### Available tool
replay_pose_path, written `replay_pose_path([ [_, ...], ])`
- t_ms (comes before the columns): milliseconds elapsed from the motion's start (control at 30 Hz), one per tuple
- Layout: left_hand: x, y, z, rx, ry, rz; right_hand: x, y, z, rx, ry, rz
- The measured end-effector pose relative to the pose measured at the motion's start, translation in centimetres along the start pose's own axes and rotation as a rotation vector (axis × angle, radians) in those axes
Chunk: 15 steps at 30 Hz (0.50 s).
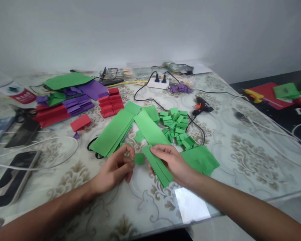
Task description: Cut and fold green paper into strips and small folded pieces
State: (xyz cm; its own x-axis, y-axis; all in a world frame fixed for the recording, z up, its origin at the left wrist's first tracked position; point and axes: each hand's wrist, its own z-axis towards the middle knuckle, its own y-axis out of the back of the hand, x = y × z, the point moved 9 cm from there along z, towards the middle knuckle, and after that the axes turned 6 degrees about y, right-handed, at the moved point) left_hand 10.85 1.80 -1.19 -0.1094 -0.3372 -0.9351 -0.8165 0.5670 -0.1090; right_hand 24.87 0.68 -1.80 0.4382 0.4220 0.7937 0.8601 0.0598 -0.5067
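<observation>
My right hand (169, 160) is closed on several narrow green paper strips (158, 167), thumb on top, the strips slightly fanned and slanting down toward me. To its left, my left hand (119, 164) hovers with loosely curled fingers, thumb and forefinger a little apart, nothing visible in it. A small green paper square (139, 158) shows just beyond its fingertips. Ahead lie wide green strips (115, 129), overlapping, with black scissor handles (91, 144) partly hidden under them. Another long green strip (150, 127) lies behind my right hand, beside a pile of small folded green pieces (177, 125).
A black glue gun (202, 106) lies right of the pile, its cord crossing to a white power strip (158, 83). Red folded paper (111, 103), purple paper (79, 104), a cup (21, 93) and phones (13, 177) occupy the left. White cables (268, 134) cross the right side.
</observation>
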Motion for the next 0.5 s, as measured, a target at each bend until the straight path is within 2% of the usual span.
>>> replay_pose_path([
  [100, -0.9, 0.0, 0.2, 0.023, -0.094, 0.014, -0.1, 0.1, 0.0, -0.012, 0.000, -0.026],
  [233, -2.1, 0.4, 0.2, -0.039, -0.213, 0.151, -0.2, 0.3, 0.1, -0.038, -0.019, -0.025],
  [500, -3.3, 0.1, -0.1, -0.064, -0.317, 0.200, -0.3, 0.5, 0.2, -0.034, -0.011, -0.047],
])
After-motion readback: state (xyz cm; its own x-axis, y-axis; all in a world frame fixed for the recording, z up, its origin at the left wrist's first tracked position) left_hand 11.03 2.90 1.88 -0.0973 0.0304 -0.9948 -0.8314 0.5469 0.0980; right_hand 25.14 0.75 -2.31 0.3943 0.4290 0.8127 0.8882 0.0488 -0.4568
